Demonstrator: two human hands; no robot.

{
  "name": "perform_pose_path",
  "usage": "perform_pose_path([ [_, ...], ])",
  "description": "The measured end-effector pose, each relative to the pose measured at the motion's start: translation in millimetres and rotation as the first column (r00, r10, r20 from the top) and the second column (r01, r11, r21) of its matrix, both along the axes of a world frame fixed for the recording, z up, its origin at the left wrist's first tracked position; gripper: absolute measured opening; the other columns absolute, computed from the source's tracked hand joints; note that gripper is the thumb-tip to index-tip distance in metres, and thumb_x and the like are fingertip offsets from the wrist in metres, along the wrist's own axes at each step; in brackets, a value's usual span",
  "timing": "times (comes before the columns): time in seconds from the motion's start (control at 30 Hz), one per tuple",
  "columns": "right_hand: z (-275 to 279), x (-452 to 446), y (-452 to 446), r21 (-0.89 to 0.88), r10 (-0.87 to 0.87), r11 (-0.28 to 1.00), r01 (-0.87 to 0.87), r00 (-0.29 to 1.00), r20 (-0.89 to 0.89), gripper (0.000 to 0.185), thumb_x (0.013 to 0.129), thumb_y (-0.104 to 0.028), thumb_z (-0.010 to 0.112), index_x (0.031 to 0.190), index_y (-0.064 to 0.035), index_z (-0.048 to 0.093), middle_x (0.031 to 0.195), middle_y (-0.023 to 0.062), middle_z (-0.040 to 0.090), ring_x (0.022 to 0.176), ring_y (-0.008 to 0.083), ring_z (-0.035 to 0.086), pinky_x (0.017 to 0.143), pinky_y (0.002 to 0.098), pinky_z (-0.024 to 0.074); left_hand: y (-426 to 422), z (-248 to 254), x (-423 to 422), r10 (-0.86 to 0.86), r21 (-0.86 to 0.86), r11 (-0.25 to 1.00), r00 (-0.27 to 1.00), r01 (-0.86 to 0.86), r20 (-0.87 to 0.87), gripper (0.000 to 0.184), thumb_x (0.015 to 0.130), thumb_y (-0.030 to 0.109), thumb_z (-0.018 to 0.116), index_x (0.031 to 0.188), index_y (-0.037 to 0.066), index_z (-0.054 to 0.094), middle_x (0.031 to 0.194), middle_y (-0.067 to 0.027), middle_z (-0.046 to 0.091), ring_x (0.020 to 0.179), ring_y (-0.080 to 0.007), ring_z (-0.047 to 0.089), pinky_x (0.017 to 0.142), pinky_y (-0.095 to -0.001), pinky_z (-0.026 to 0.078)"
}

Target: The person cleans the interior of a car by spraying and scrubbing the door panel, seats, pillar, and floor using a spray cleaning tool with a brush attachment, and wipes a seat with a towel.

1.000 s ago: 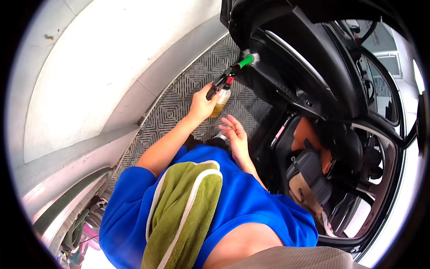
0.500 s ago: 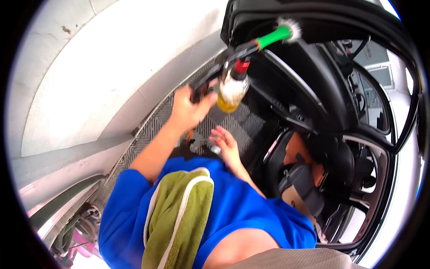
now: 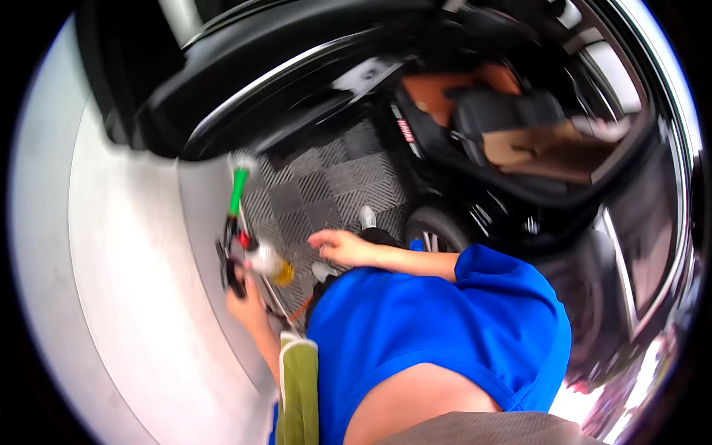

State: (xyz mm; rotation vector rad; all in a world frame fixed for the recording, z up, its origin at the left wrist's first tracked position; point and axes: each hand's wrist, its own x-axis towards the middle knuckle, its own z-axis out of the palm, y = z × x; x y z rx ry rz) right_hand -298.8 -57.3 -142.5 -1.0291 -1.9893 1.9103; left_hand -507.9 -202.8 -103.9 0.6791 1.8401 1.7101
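Green-nosed and black-bodied, the spray gun with a red collar is out on my left side, up in front of the pale, smooth curved wall, and my left hand has it, fingers wrapped round its black handle. Things are smeared here, so I can't tell exactly where each finger sits. Up at the tip, a ring of whitish bristles blurs out; whether it touches anything, I can't say. Hanging tilted off the body, the clear plastic bottle shows yellow liquid at its far end.

Over to my right hand: it's hovering in front of my blue shirt, fingers apart and loosely bent, above the floor of grey and black ridged tiles. One grey shoe pokes out just beyond it. An olive-green towel with white edging hangs by my left arm. Farther out, the black car door stands open, and beside it, past the sill, there's the black seat with orange-brown trim.
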Motion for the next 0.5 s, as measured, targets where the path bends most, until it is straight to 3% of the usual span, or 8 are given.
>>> perform_pose_path([
  [0.03, 12, 2, -1, -0.008, -0.005, 1.0, 0.006, 0.999, 0.038, 0.041, 0.084, -0.007, 0.054, 0.125, -0.0012, 0.05, 0.118, 0.0128, 0.059, 0.108, 0.0188, 0.056, 0.092, 0.0313, 0.0442, -7, -7, 2, -0.022, -0.087, 0.996, 0.998, 0.027, 0.059, 0.022, 0.088, 0.006, 0.056, 0.11, 0.002, 0.056, 0.062, 0.0003, 0.051, 0.041, -0.0049, 0.037, 0.037, -0.0219, 0.027],
  [0.1, 2, 13, 8, -0.005, -0.133, 0.991, 0.133, 0.991, 0.027, 0.041, 0.083, -0.009, 0.053, 0.123, -0.001, 0.051, 0.118, 0.0144, 0.059, 0.109, 0.022, 0.056, 0.093, 0.0321, 0.0441, -3, 6, 11, -0.136, -0.181, 0.971, 0.984, 0.155, 0.114, 0.032, 0.089, 0.008, 0.056, 0.12, 0.001, 0.052, 0.061, -0.0005, 0.049, 0.041, -0.006, 0.037, 0.037, -0.0224, 0.029],
  [0.17, -10, 30, 20, 0.007, -0.217, 0.976, 0.217, 0.976, 0.013, 0.041, 0.082, -0.01, 0.053, 0.122, -0.0007, 0.052, 0.117, 0.016, 0.059, 0.111, 0.0253, 0.056, 0.094, 0.033, 0.0439, 15, 14, 26, -0.265, -0.12, 0.95, 0.946, 0.289, 0.185, 0.033, 0.089, 0.011, 0.058, 0.12, 0.0, 0.051, 0.06, -0.0008, 0.048, 0.04, -0.0067, 0.037, 0.038, -0.0225, 0.03],
  [0.33, -21, 74, 62, 0.081, -0.453, 0.889, 0.45, 0.891, 0.023, 0.042, 0.081, -0.011, 0.052, 0.121, -0.0006, 0.053, 0.116, 0.0168, 0.06, 0.109, 0.0267, 0.057, 0.093, 0.0342, 0.0446, 96, 1, 69, -0.476, -0.064, 0.871, 0.868, 0.488, 0.144, 0.024, 0.088, 0.012, 0.061, 0.106, -0.003, 0.053, 0.059, -0.0004, 0.048, 0.041, -0.0066, 0.039, 0.038, -0.0221, 0.032],
  [0.43, -18, 108, 97, 0.115, -0.579, 0.81, 0.575, 0.815, 0.003, 0.041, 0.081, -0.011, 0.053, 0.12, 0.0004, 0.053, 0.116, 0.0175, 0.06, 0.11, 0.0266, 0.057, 0.094, 0.0341, 0.0444, 153, 23, 109, -0.589, -0.179, 0.786, 0.805, 0.592, 0.071, 0.014, 0.088, 0.01, 0.061, 0.094, 0.0, 0.054, 0.056, 0.0006, 0.048, 0.041, -0.0064, 0.041, 0.038, -0.0221, 0.032],
  [0.5, -33, 132, 121, 0.034, -0.698, 0.712, 0.701, 0.713, -0.066, 0.042, 0.081, -0.007, 0.054, 0.122, 0.0001, 0.052, 0.116, 0.0159, 0.06, 0.109, 0.0233, 0.056, 0.091, 0.032, 0.0457, 189, 36, 130, -0.65, -0.268, 0.721, 0.758, 0.639, 0.058, 0.013, 0.088, 0.011, 0.062, 0.088, 0.001, 0.053, 0.056, 0.0011, 0.048, 0.042, -0.0062, 0.041, 0.038, -0.0225, 0.032],
])
